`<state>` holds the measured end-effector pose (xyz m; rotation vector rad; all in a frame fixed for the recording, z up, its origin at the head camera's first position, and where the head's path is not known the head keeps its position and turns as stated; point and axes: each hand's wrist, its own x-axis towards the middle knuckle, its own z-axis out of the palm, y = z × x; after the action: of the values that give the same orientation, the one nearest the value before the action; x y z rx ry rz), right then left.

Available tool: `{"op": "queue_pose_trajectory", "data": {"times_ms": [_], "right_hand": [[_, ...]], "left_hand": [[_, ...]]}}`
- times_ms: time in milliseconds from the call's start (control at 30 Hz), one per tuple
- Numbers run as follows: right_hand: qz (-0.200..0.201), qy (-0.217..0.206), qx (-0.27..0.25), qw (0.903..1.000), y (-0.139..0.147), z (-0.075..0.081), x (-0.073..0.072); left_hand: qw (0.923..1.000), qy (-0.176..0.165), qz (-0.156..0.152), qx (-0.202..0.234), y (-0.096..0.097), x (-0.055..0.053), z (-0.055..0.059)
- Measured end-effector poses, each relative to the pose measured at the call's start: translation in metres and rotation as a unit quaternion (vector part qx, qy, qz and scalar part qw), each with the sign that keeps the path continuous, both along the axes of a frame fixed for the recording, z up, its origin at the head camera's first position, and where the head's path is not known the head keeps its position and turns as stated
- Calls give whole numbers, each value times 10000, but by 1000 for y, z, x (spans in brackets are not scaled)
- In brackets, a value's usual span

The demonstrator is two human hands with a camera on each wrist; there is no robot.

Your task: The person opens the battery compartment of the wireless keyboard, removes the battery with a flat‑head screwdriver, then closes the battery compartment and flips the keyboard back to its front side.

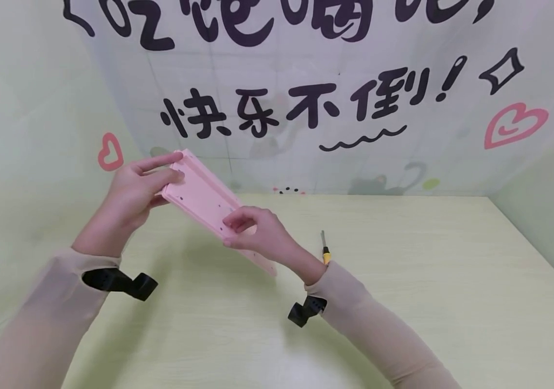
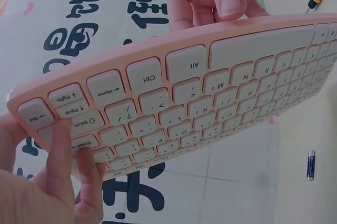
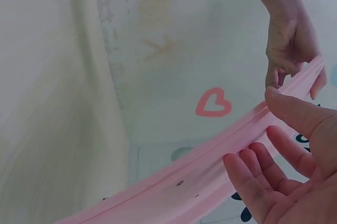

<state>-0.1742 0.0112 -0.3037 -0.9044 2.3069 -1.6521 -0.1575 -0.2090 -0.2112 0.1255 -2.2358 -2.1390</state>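
Observation:
A pink keyboard (image 1: 204, 197) is held up above the table, tilted down to the right, its underside with small holes toward the head view. White keys (image 2: 174, 113) show in the left wrist view. My left hand (image 1: 133, 189) grips the keyboard's upper left end, thumb on the underside and fingertips on the keys. At the middle of one long edge, my right hand (image 1: 259, 232) touches the keyboard. Its thumb (image 3: 289, 109) lies at the edge, and the loosely bent fingers (image 3: 250, 174) rest against the underside.
A screwdriver with a yellow and black handle (image 1: 326, 254) lies on the pale table (image 1: 432, 281), behind my right wrist. In the left wrist view, a small dark and silver cylinder like a battery (image 2: 310, 165) is also there. A printed cloth (image 1: 282, 65) hangs at the back.

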Motion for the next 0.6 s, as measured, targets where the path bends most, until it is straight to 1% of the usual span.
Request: {"op": "queue_pose_trajectory", "data": {"times_ms": [67, 167, 267, 400, 533, 600], "right_hand": [[-156, 180, 102, 9997, -3, 0, 1], [-334, 374, 255, 9984, -5, -1, 1], [-498, 490, 316, 9971, -6, -3, 1], [-684, 748, 242, 9946, -8, -5, 2], [-883, 1036, 139, 9906, -9, -6, 2], [-972, 1168, 86, 9883, -9, -5, 3]], "left_hand": [[9997, -24, 73, -252, 5, 0, 2], [9990, -78, 88, -427, 12, -2, 4], [9987, -113, 44, -486, 17, -3, 5], [9987, -78, 71, -492, 23, -4, 6], [9982, 44, 198, -563, 32, -5, 9], [9978, 157, 236, -606, 38, -5, 11]]}}
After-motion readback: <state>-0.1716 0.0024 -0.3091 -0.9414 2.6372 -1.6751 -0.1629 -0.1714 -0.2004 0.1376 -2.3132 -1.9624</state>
